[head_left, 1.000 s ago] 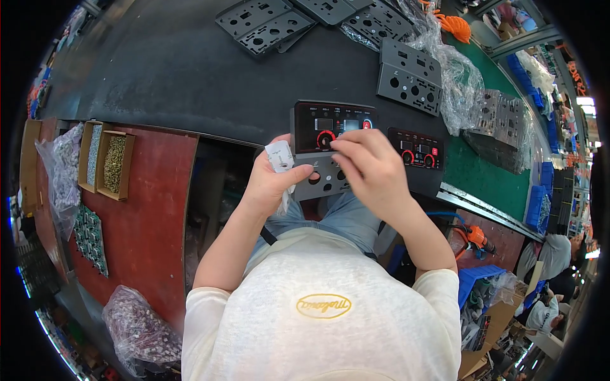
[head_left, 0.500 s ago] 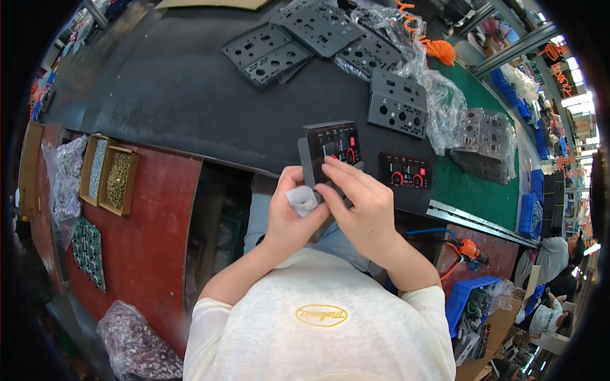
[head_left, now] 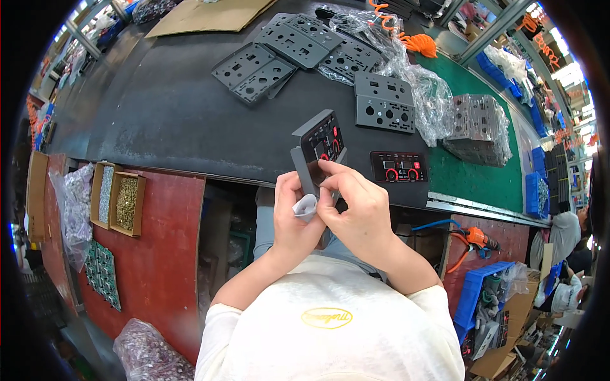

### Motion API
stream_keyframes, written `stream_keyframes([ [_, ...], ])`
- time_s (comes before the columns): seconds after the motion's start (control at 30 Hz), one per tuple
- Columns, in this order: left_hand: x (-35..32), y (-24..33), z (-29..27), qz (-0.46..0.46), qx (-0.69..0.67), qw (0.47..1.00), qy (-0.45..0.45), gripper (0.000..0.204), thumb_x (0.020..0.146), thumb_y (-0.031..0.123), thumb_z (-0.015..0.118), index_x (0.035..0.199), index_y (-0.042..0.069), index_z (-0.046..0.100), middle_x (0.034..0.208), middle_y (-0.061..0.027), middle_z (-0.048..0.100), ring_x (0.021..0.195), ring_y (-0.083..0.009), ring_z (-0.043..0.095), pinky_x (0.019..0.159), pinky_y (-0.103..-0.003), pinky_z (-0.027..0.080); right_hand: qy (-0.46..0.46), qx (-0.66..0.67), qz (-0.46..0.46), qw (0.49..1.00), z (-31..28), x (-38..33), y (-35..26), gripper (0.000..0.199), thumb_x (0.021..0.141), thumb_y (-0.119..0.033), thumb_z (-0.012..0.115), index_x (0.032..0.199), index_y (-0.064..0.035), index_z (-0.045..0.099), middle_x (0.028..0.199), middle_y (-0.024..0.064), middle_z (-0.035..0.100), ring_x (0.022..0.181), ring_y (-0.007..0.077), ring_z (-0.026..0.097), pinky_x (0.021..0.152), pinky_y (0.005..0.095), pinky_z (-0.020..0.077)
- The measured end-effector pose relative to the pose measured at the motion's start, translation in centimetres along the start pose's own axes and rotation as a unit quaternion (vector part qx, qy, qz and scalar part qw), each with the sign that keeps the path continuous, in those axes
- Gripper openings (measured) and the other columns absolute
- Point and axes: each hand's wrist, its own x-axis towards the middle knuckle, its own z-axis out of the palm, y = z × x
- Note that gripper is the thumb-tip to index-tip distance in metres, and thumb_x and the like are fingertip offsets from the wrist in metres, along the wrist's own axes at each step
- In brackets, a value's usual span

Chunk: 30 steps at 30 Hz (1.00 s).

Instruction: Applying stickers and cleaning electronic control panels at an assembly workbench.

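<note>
Between my hands, above the table's near edge, a bent grey metal panel [head_left: 306,171] is held tilted. A black faceplate sticker with red markings [head_left: 323,138] lies on its inner face. My left hand [head_left: 291,222] is closed round the panel's lower left part, and a curled piece of white film [head_left: 305,206] pokes out by its thumb. My right hand [head_left: 361,206] has its thumb and forefinger pinched at the panel's lower right edge; what lies between those fingertips is hidden. Right of the hands, a similar panel with a black and red face [head_left: 400,167] lies on the table.
Several bare grey panels [head_left: 254,71] lie across the far table, some overlapping. A wrapped stack of panels [head_left: 480,130] stands on the green mat [head_left: 473,187] beside crumpled clear plastic [head_left: 427,101]. Screw boxes [head_left: 127,203] sit left; an orange power screwdriver [head_left: 481,238] and blue bin [head_left: 470,298] are right.
The held panel has tipped, so its face is seen more edge-on. My right fingers have drawn in closer to its lower edge. The whole view has shifted slightly.
</note>
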Motion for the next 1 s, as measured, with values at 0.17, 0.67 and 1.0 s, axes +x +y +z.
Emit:
stream_keyframes([
  [0.17, -0.1, -0.3, 0.2, -0.054, -0.167, 0.984, 0.019, 0.033, 0.077, -0.001, 0.061, 0.105, 0.002, 0.045, 0.107, -0.0065, 0.047, 0.093, -0.0116, 0.051, 0.078, -0.026, 0.043, -0.012, 0.017, 0.003, 1.0, -0.2, 0.2, 0.9, 0.013, 0.065, 0.001, 0.063, 0.073, -0.0001, 0.053, 0.09, 0.0163, 0.064, 0.06, 0.0281, 0.062, 0.054, 0.0326, 0.0514],
  [0.67, 1.1, -1.0, -0.7, -0.162, -0.292, 0.938, 0.095, 0.012, 0.088, 0.006, 0.055, 0.092, 0.005, 0.044, 0.077, -0.0044, 0.058, 0.055, -0.0068, 0.053, 0.048, -0.021, 0.043, -0.047, 0.16, 0.058, 0.984, 1.0, 0.7, 1.1, 0.014, 0.074, -0.008, 0.066, 0.086, -0.0015, 0.061, 0.08, 0.0079, 0.062, 0.058, 0.0199, 0.062, 0.053, 0.0273, 0.0491],
  [1.0, 2.9, -2.7, -1.4, -0.219, -0.31, 0.923, 0.064, 0.014, 0.088, 0.009, 0.055, 0.096, 0.005, 0.045, 0.077, -0.0039, 0.057, 0.053, -0.0077, 0.052, 0.043, -0.022, 0.042, 0.039, 0.098, -0.008, 0.994, 1.7, 2.4, 3.1, 0.002, 0.076, -0.001, 0.062, 0.075, -0.0005, 0.061, 0.07, 0.0066, 0.058, 0.057, 0.0168, 0.058, 0.051, 0.0258, 0.0456],
])
